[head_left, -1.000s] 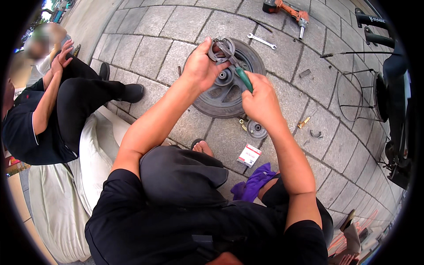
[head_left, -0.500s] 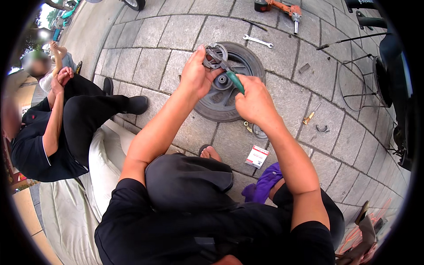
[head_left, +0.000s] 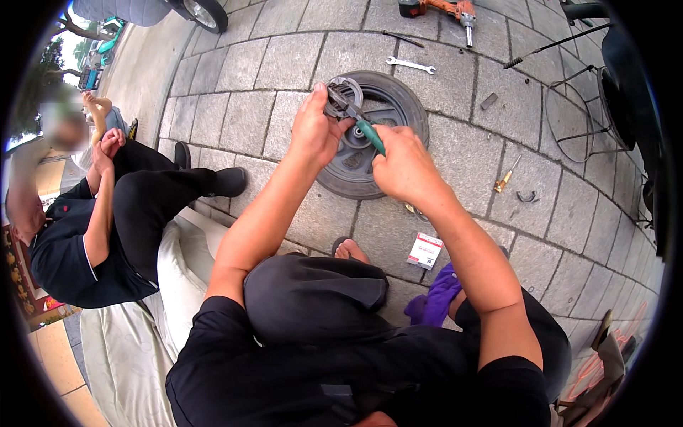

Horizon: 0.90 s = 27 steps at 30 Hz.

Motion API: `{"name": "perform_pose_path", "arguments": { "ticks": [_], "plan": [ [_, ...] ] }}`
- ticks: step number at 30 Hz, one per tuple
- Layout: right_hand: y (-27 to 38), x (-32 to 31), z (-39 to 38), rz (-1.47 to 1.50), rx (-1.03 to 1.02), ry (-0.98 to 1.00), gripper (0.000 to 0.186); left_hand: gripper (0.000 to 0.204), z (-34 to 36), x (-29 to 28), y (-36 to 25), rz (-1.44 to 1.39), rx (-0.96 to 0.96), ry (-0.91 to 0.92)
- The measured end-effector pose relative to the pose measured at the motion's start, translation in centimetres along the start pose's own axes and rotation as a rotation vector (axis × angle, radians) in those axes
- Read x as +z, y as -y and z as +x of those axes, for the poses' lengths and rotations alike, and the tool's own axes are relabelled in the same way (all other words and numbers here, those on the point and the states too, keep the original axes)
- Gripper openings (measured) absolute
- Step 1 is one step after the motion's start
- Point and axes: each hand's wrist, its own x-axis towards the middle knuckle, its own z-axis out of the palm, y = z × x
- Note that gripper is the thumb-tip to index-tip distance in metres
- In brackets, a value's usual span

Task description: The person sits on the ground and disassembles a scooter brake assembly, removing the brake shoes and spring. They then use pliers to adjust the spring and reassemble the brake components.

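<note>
Over the wheel [head_left: 393,112]: ring-shaped part [head_left: 355,90] held by left hand [head_left: 315,135] — fingers half-curled (partly hidden)
Green-handled tool [head_left: 371,136]: gripped by right hand [head_left: 407,164] — fingers wrapped

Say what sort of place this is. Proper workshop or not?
Probably not: it looks like an outdoor pavement used as a makeshift repair spot. Stone paving slabs cover the ground, a tree shows at upper left, and a loose wheel lies near a wrench.
</note>
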Motion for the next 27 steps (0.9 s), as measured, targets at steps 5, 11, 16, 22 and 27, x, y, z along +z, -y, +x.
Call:
{"name": "perform_pose_path", "arguments": {
  "ticks": [5,11,16,22,27],
  "plan": [
    [0.1,0.3,0.1,0.042,-0.004,-0.011,0.051,0.043,0.1,-0.2,0.0,-0.031,0.02,0.014],
    [0.1,0.9,0.0,0.052,-0.024,-0.032,0.05,0.047,0.2,0.0,0.2,-0.083,0.012,0.019],
    [0.2,1.5,-0.2,0.054,-0.021,-0.07,0.05,0.048,0.0,0.2,0.3,-0.114,0.008,0.006],
    [0.5,1.6,-0.5,0.061,-0.026,-0.095,0.049,0.048,-0.1,0.4,0.3,-0.135,0.006,0.017],
    [0.3,1.9,-0.6,0.041,-0.05,-0.133,0.048,0.046,-0.2,0.6,0.4,-0.164,0.039,0.03]
  ]
}}
